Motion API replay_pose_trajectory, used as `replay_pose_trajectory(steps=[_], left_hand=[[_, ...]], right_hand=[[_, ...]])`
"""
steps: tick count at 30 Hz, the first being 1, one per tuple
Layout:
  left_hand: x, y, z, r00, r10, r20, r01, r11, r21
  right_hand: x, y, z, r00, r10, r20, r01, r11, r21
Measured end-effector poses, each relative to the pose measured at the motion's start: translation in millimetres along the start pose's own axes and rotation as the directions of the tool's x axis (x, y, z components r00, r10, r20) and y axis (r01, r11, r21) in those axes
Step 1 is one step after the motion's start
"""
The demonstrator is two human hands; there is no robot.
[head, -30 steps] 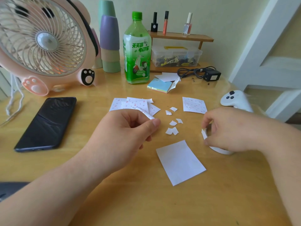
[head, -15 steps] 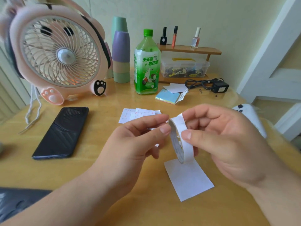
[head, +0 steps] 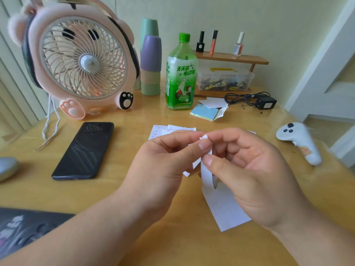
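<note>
Over the middle of the wooden table (head: 134, 189), my right hand (head: 249, 179) grips a white roll of tape (head: 206, 175) edge-on, thumb on its outer face. My left hand (head: 163, 166) pinches the loose end of the tape (head: 204, 137) between thumb and forefinger at the top of the roll. A white paper square (head: 226, 210) lies on the table just under the roll. Patterned paper pieces (head: 163, 129) lie behind my hands, partly hidden by them.
A pink bear-shaped fan (head: 80, 62) stands at the back left, a black phone (head: 84, 150) lies in front of it. Stacked cups (head: 150, 60), a green bottle (head: 181, 73), a sticky-note pad (head: 206, 112), a charger (head: 266, 102) and a white controller (head: 301, 141) surround the work area.
My right hand lifted the tape roll off the table and brought it to my left hand. My left thumb and forefinger closed on the tape's loose end. The view tilted upward.
</note>
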State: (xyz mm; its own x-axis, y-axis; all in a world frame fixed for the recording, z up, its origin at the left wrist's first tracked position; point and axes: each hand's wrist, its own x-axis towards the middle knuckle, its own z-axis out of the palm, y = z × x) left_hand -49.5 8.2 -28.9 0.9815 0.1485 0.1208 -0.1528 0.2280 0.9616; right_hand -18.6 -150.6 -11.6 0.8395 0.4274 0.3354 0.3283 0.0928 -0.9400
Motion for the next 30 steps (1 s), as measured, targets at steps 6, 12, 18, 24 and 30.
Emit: replay_pose_trajectory(steps=[6,12,18,24,30], left_hand=[[1,-1,3,0.999,0.037,0.014,-0.036,0.998,-0.050],[-1,-4,4,0.998,0.059,-0.003,-0.059,0.997,-0.044],[-2,-7,8,0.995,0.048,-0.089,-0.056,0.995,-0.086],[-2,-4,13,0.996,0.051,-0.075,-0.061,0.986,-0.152],[-3,-1,14,0.995,0.025,-0.100,-0.041,0.985,-0.166]], right_hand=[[1,2,4,1.000,0.024,-0.010,-0.024,0.998,0.066],[-1,3,8,0.999,-0.004,-0.046,0.005,1.000,0.020],[0,0,12,0.990,0.101,-0.101,-0.098,0.995,0.030],[2,-4,11,0.970,0.240,-0.046,-0.233,0.964,0.126],[1,-3,13,0.963,0.258,-0.075,-0.248,0.960,0.127]])
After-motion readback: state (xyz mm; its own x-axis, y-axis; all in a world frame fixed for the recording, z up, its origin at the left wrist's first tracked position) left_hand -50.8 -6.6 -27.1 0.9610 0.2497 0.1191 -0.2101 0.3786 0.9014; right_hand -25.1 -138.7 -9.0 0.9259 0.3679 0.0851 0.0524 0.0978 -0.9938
